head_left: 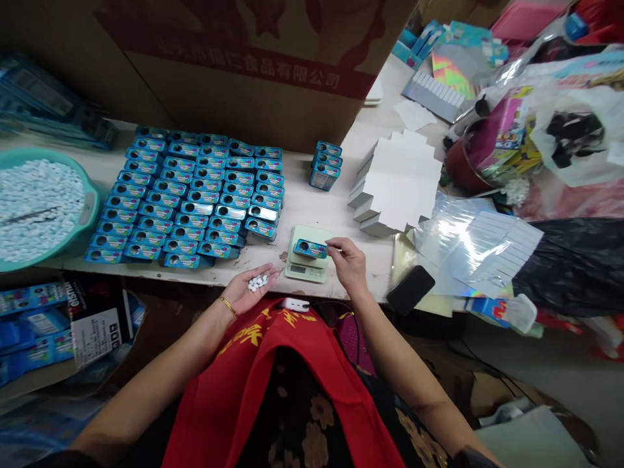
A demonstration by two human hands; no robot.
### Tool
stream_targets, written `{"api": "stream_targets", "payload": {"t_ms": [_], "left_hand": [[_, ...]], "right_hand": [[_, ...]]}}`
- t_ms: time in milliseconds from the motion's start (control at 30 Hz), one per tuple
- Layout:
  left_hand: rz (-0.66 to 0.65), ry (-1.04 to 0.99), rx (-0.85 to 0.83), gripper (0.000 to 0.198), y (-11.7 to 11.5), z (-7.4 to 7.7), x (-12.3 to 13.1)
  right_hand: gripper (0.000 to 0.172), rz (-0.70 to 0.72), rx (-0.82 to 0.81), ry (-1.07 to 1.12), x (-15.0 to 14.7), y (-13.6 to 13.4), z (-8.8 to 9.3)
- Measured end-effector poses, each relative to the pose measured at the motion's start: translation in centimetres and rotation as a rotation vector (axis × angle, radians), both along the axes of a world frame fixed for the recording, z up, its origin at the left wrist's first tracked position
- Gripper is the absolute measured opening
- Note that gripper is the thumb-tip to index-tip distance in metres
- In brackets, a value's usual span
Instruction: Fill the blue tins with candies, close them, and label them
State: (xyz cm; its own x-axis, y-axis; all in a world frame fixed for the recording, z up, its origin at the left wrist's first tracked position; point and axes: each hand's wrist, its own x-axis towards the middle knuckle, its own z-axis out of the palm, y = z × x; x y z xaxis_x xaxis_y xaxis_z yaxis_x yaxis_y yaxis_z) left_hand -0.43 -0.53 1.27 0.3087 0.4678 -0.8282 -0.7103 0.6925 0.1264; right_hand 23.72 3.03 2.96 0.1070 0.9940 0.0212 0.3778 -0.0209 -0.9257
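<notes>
My left hand (251, 286) lies palm up at the table's front edge, cupping a small heap of white tablets (257, 282). My right hand (347, 259) pinches thumb and forefinger together just right of a small blue tin (311, 248). The tin lies on a pale green kitchen scale (309, 255). Whether the pinch holds a tablet or touches the tin is too small to tell.
Rows of several blue tins (192, 195) cover the table to the left. A teal basin of white tablets (36, 205) stands at far left. Three stacked tins (325, 166), folded white cartons (394, 188), a black phone (411, 290) and a big cardboard box (244, 65) surround the scale.
</notes>
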Motion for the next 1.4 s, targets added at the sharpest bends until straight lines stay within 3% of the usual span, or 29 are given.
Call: {"api": "stream_targets", "payload": {"t_ms": [233, 467, 533, 633, 733, 800, 867, 933, 1033, 1167, 1233, 1300, 1400], "left_hand": [[0.005, 0.018, -0.049, 0.035, -1.4, -0.3, -0.2], [0.021, -0.011, -0.064, 0.034, -1.8, -0.2, -0.7], [0.012, -0.034, -0.050, 0.031, -1.6, -0.2, -0.3], [-0.026, -0.066, -0.018, 0.026, -1.1, -0.4, 0.6], [-0.076, -0.068, -0.006, 0.019, -0.7, -0.7, 0.8], [-0.077, -0.074, -0.002, 0.017, -0.8, -0.8, 0.1], [-0.051, -0.070, -0.008, 0.016, -1.4, -0.9, -1.1], [-0.019, -0.049, -0.024, 0.016, -2.0, -1.0, -2.3], [0.011, -0.001, -0.056, 0.017, -2.3, -1.1, -3.5], [0.045, 0.056, -0.056, 0.016, -1.4, -1.2, -4.2], [0.063, 0.071, -0.045, 0.015, -1.0, -1.3, -4.6], [0.070, 0.090, -0.045, 0.013, -1.0, -1.4, -5.0], [0.069, 0.124, -0.072, 0.010, -1.4, -1.8, -5.4]], "right_hand": [[0.013, -0.096, -0.049, 0.106, 0.8, -1.1, -1.2], [0.015, 0.004, -0.001, -0.001, -1.9, -1.0, 0.4], [0.016, 0.129, 0.033, -0.028, -3.2, -1.2, 1.1], [0.023, 0.377, 0.113, -0.219, -4.2, -1.3, 1.5], [0.047, 0.351, 0.114, -0.583, -3.1, -0.9, 0.7], [0.046, 0.318, 0.070, -0.748, -2.1, -0.5, -0.3], [0.040, 0.380, 0.066, -0.809, -2.3, -0.1, -1.3], [0.040, 0.479, 0.108, -0.816, -4.2, 0.2, -2.1], [0.042, 0.591, 0.162, -0.801, -9.5, 0.7, -2.9], [0.039, 0.620, 0.152, -0.823, -14.4, 2.2, -3.8], [0.040, 0.624, 0.205, -0.826, -13.8, 3.5, -3.8], [0.034, 0.568, 0.256, -0.826, -11.4, 5.8, -3.4], [0.028, 0.287, 0.206, -0.898, -6.6, 11.1, -2.6]]}}
